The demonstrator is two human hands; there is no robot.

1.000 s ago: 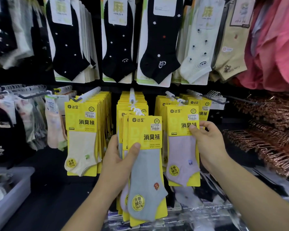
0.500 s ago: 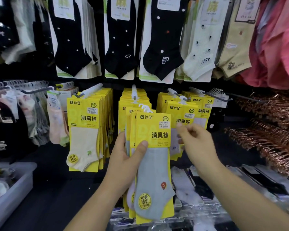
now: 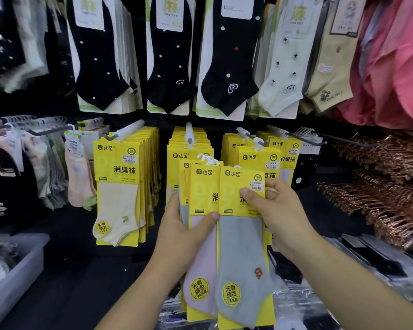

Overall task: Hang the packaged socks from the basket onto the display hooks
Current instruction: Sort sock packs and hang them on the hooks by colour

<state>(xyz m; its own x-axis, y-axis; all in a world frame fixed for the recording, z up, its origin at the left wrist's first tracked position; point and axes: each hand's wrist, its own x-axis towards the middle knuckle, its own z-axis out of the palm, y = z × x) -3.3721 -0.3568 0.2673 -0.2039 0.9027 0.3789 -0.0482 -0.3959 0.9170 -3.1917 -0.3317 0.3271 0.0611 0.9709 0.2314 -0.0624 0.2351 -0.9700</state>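
Note:
My left hand [image 3: 184, 236] grips a stack of yellow-carded sock packs [image 3: 202, 246], a pale pink sock on its front card. My right hand [image 3: 278, 208] pinches the card of a grey sock pack [image 3: 242, 253], held just to the right of that stack and overlapping it. Behind them three white display hooks carry more yellow packs: the left hook [image 3: 129, 129] with cream socks, the middle hook [image 3: 189, 134], and the right hook [image 3: 249, 135]. The packs' white hanger loops [image 3: 209, 159] stand just below the middle hook.
Black, white and beige socks hang on the row above [image 3: 227, 67]. Pink garments [image 3: 396, 67] hang at the upper right, and copper-coloured hangers [image 3: 386, 186] lie at the right. A grey plastic bin [image 3: 14, 277] sits at the lower left. Wrapped goods [image 3: 367, 258] lie below at right.
My right hand left the purple packs on the right hook and came to the stack. It now pinches the grey pack and has slid it rightward off the stack, uncovering a pink one.

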